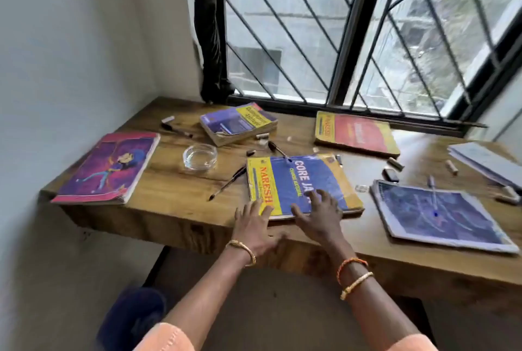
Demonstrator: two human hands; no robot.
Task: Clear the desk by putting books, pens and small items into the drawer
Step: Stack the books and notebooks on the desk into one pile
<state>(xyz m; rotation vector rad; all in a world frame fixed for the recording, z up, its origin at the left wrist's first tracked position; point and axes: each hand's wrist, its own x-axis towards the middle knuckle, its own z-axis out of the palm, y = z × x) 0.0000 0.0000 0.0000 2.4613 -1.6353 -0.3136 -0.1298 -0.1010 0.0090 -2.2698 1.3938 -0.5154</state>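
Both hands — left hand (252,225), right hand (320,216) — lie with spread fingers on the blue book (303,184), gripping nothing.

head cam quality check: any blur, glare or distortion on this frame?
Head view: motion blur smears both hands and the far-right books; wide-angle bends the window bars; daylight backlights the desk, sheen near the sill; "CORE JA" cover still legible.

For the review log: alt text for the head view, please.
Both hands, left hand and right hand, rest open on a blue and yellow book at the near edge of a wooden desk. Other books, pens and a glass dish lie scattered below a barred window.
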